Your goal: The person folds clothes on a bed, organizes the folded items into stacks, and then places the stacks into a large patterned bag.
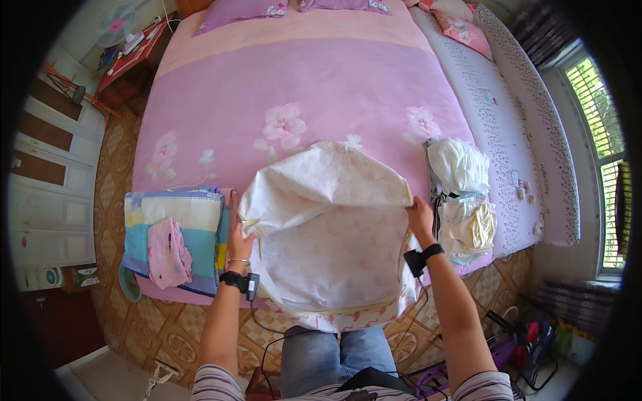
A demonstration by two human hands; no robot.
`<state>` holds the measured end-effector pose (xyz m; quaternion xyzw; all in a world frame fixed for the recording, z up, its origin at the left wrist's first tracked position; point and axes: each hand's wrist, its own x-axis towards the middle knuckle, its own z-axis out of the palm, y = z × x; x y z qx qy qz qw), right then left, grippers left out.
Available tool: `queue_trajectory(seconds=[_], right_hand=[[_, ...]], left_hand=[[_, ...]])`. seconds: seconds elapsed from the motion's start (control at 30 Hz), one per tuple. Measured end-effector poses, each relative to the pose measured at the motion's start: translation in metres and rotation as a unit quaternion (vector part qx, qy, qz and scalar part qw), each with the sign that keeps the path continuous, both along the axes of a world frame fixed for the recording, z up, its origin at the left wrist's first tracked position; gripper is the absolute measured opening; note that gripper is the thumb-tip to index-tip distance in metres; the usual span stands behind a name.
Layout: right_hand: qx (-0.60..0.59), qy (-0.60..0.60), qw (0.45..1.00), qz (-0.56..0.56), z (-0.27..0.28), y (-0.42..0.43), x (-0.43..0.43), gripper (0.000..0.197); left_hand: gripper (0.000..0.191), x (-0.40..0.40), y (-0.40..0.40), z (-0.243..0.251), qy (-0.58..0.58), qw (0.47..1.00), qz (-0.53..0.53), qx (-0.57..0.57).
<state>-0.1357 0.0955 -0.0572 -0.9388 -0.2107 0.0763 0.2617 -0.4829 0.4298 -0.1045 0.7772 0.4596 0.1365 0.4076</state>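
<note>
A large pale fabric cover (336, 255) lies spread at the foot of the bed and hangs over its front edge towards my lap. Its inside is whitish; pink flamingos are printed on the outer side, seen along the lower hem. Yellowish binding runs round its rim, which is gathered at the left. My left hand (242, 245) grips that gathered left edge. At the right, my right hand (420, 219) pinches the rim near a corner of the raised far flap. Each wrist wears a black strap with a small cabled device.
Folded striped bedding (200, 210) with a pink floral garment (169, 253) on top lies left of the cover. Folded white clothes (459, 165) and cream cloths (469, 225) are stacked at right. A low bedside mattress (501, 150) adjoins the bed (311, 75).
</note>
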Motion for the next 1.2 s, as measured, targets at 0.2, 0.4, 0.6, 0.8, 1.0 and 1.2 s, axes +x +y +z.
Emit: queue_trajectory(seconds=[0.2,0.4,0.6,0.8,1.0,1.2], right_hand=[[0.123,-0.013,0.992,-0.009,0.053,0.017,0.069,0.019],[-0.001,-0.076,0.997,0.010,0.022,0.015,0.072,0.020],[-0.050,-0.165,0.981,-0.093,0.040,0.032,-0.012,0.071],[-0.126,-0.003,0.939,0.319,0.024,-0.002,-0.134,0.042],[-0.178,0.113,0.968,0.138,-0.124,-0.128,-0.154,0.027],[-0.445,0.104,0.852,0.254,-0.120,-0.154,-0.123,0.025]], left_hand=[[0.026,0.038,0.032,0.078,-0.062,0.991,0.016,0.118],[0.031,0.054,0.049,0.043,0.027,0.979,0.004,0.202],[0.065,0.033,0.015,0.041,0.064,0.976,0.011,0.208],[0.062,0.014,-0.094,0.073,0.108,0.939,-0.229,0.234],[0.035,-0.025,-0.142,0.029,0.222,0.842,-0.436,0.225],[0.039,-0.067,-0.119,0.011,0.561,0.658,-0.496,0.080]])
